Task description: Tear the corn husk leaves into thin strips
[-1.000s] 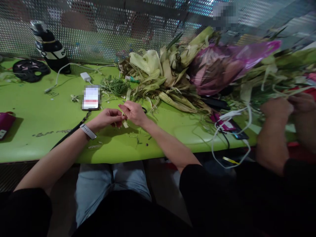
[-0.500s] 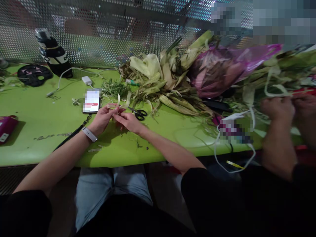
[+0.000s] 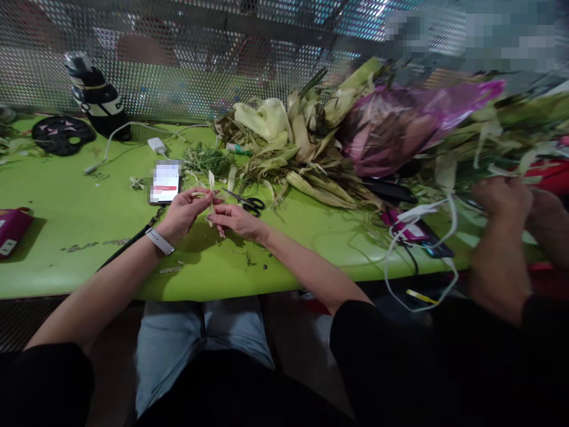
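My left hand [image 3: 182, 212] and my right hand [image 3: 233, 218] meet over the green table [image 3: 66, 249], both pinched on a thin pale husk strip [image 3: 211, 191] that stands upright between them. A white watch band sits on my left wrist. Black scissors [image 3: 249, 204] lie just behind my right hand. A phone [image 3: 165, 181] lies just beyond my left hand.
A heap of corn husks [image 3: 293, 148] and a purple plastic bag [image 3: 400, 127] fill the table's back right. Another person's hands [image 3: 511, 201] work husks at the right. A black bottle [image 3: 95, 95], a dark round disc [image 3: 60, 133], a white charger [image 3: 156, 144] and cables lie around.
My hands have moved slightly away from me and turned the husk strip upright; the scissors, hidden behind my right hand a second ago, now show. The other person's hands shifted a little.
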`<state>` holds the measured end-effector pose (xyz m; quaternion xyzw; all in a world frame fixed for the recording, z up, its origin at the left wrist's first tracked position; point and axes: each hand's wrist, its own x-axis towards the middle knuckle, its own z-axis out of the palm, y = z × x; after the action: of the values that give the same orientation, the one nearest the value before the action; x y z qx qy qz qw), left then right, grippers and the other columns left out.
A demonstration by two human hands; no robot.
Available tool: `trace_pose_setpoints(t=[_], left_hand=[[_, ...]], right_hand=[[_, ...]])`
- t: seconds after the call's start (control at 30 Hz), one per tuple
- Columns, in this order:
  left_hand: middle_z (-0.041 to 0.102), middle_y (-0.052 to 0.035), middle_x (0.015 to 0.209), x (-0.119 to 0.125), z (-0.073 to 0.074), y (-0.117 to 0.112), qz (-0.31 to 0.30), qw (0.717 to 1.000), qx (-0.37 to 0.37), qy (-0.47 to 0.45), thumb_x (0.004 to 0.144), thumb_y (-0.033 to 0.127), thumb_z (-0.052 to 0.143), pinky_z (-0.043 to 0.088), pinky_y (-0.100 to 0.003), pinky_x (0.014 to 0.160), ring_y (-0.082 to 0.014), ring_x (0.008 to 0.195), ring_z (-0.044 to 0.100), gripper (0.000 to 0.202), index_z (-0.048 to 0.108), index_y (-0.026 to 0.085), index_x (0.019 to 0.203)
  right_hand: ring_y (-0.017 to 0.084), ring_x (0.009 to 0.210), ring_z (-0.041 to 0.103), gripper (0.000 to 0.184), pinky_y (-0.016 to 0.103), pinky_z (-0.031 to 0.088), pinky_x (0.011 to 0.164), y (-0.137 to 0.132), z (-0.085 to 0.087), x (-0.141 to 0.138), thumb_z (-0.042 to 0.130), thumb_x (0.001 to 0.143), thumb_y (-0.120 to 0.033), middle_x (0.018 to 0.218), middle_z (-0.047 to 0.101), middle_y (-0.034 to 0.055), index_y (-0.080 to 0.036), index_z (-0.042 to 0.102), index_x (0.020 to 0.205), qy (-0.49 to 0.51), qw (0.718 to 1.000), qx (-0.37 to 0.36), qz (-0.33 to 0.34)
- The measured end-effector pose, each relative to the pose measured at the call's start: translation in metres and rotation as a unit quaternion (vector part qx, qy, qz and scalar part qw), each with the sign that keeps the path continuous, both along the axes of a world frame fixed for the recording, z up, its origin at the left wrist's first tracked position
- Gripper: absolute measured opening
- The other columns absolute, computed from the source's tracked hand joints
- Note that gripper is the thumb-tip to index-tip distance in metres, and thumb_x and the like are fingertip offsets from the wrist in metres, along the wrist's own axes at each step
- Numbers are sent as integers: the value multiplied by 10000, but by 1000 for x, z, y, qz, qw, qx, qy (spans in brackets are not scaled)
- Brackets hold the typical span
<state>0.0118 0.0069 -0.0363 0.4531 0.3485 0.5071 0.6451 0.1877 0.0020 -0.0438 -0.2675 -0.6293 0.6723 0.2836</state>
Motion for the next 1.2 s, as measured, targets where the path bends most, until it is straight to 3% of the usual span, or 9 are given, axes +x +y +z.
trace_pose_setpoints(t=[0.13,0.3,0.4,0.5,0.63,0.87,1.03,1.1,1.2], left_hand=[[753,-53,870,-1,7,0,4,1000,-12,13,740,268,805,560,-255,724,-137,801,697,184,713,154,852],[760,-69,990,-4,7,4,4,1000,1,12,814,264,729,525,-341,969,-177,982,704,158,722,159,931],[753,-77,1074,-5,3,5,-3,997,57,42,816,177,672,470,-393,1065,-204,1086,682,242,715,168,1054],[739,-88,1149,-5,0,4,-7,974,158,160,816,190,671,482,-437,1052,-232,1117,668,340,707,194,1155],[758,-95,1089,-3,-4,2,50,914,274,295,826,255,685,547,-420,953,-229,993,707,269,747,194,1080],[715,-50,839,-4,4,-2,106,875,299,366,767,294,781,538,-387,864,-218,847,678,490,671,240,1241],[665,-103,1121,-6,12,0,154,833,334,414,717,309,817,371,-528,1063,-350,1226,511,369,737,274,1076],[622,-91,1261,-5,13,2,131,830,349,414,721,281,806,278,-560,1130,-364,1352,404,329,728,282,1040],[631,-85,1260,-4,12,2,91,831,362,412,765,279,759,214,-558,1175,-344,1366,411,168,710,259,924]], right_hand=[[66,523,533,291,212,466,551,-2,4,-2,700,839,-415,581,570,-50,-162,582,756,-4,1000,10,-27],[87,538,540,291,237,469,555,2,8,5,660,840,-447,608,591,-23,-171,616,759,-27,995,-2,-98],[113,575,556,373,272,484,583,8,6,8,551,884,-540,647,600,3,-188,613,779,-30,981,-16,-192],[148,727,621,425,325,523,730,12,5,7,514,878,-623,800,648,26,-208,607,883,-16,966,-9,-258],[175,909,635,506,359,511,888,10,9,6,631,802,-632,1031,654,43,-235,571,1109,-8,962,23,-271],[137,786,620,372,306,542,761,16,-5,3,596,891,-466,1000,640,38,-250,566,1192,6,974,5,-228],[140,777,627,522,292,530,731,21,-7,8,573,920,-489,1007,634,24,-310,438,1392,-26,969,62,-238],[142,726,623,543,300,522,713,20,-5,10,546,926,-533,955,628,21,-300,430,1403,-51,967,99,-230],[143,678,587,531,300,504,691,17,-2,11,500,924,-607,843,595,7,-280,479,1342,-79,954,155,-244]])
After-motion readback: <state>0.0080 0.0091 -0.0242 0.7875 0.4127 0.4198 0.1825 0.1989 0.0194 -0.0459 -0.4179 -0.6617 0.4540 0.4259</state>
